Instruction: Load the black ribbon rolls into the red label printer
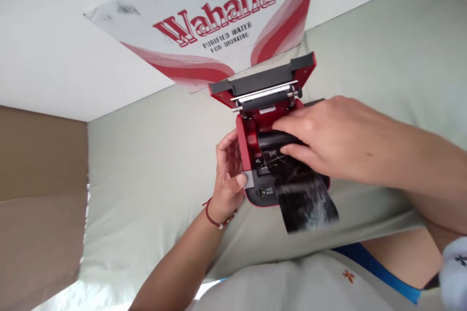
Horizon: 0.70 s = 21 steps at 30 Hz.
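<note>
Printer (250, 146): lid (262, 80) open, roll (302, 194) in, not shut yet
Left hand (228, 175): clamped on printer's side
Right hand (328, 138): fingers (292, 124) closed on roll

Printer (251, 143) in left hand (228, 175) grip: red plastic shell, smooth, semi-gloss. Grey tab (250, 180) right at that grip: matt plastic. Lid (262, 77) above the grip: red plastic edges, black matt plastic inner face. It carries a bright metal rod (262, 93) and a black matt roller (268, 105), rubber by the look.

Film (308, 199) pinched by right hand (328, 141): thin, black, glossy, with pale streaky scuffs where it hangs below the grip. Cord (210, 214) on left wrist: red woven thread.

Surface (146, 165) under both hands: pale green, matt, smooth; cloth or vinyl, can't tell. Carton (219, 19) beyond the lid: white printed cardboard, slight sheen, grey scuffs. Board (36, 180) left of the grip: brown, matt.
</note>
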Available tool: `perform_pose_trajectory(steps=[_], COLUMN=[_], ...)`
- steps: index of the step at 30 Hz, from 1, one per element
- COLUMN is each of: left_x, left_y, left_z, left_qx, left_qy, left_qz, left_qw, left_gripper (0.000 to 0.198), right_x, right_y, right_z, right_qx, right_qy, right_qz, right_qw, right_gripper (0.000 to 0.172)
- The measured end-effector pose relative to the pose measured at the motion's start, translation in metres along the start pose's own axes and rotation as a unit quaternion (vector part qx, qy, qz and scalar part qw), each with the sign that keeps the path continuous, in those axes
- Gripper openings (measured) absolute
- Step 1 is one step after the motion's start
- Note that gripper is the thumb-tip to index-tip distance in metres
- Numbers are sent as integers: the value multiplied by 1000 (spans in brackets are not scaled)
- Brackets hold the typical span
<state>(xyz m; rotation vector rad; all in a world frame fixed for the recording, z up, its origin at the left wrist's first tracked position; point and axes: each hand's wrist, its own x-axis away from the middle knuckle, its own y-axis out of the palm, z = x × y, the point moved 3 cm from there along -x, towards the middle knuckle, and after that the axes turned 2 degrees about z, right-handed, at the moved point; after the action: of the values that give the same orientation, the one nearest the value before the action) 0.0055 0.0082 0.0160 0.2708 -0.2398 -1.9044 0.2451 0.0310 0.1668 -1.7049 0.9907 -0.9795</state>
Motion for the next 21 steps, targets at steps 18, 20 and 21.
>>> perform_pose_trajectory(steps=[18,20,21], left_x=[-10,-10,-10], left_y=[1,1,1], left_z=[-16,-15,-14], left_qx=[48,46,43], left_qy=[62,60,59], left_qz=[-70,-64,-60], left_qw=[994,995,995], left_gripper=[82,82,81], right_x=[-7,-8,-7], right_y=[25,23,20], right_z=[-13,-10,-7], right_qx=[130,110,95], right_qy=[70,45,24], right_qz=[52,51,45], right_qw=[988,992,994], right_gripper=[51,49,46])
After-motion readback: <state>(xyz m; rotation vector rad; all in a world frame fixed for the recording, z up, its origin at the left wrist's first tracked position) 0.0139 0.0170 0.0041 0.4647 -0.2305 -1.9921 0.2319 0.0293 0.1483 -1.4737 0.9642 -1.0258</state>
